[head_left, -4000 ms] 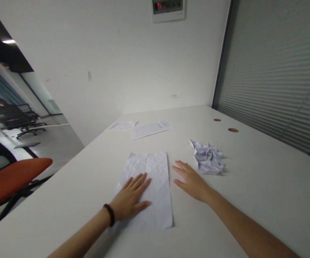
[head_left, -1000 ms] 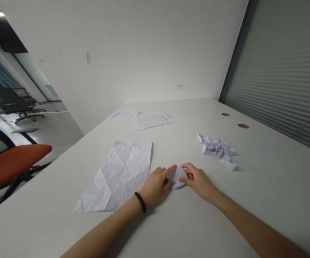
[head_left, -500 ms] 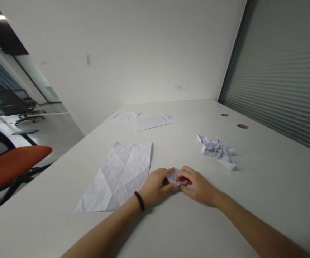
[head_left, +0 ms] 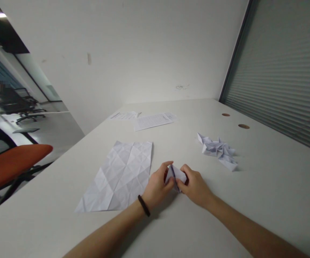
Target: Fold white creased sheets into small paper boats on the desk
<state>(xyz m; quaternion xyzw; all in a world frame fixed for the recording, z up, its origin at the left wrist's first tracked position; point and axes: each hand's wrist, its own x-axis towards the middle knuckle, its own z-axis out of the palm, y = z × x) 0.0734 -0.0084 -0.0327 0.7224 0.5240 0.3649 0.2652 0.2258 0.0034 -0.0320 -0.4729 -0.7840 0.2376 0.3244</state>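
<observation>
A small folded piece of white paper (head_left: 176, 175) is pinched between both my hands just above the white table (head_left: 265, 186). My left hand (head_left: 157, 186), with a dark band on its wrist, grips the paper's left side. On its right side are the fingers of my right hand (head_left: 195, 185). Just left of my hands a creased white sheet (head_left: 119, 173) lies flat and unfolded. A pile of folded paper shapes (head_left: 218, 150) rests to the right, apart from my hands.
Printed sheets (head_left: 151, 121) lie at the table's far end by the wall. Two round cable holes (head_left: 243, 126) sit near the slatted blind on the right. An orange chair (head_left: 12, 166) stands off the table's left edge.
Both hands left the flat sheet and took up a small folded paper. Over the last second they have raised it off the table and turned its folds upward.
</observation>
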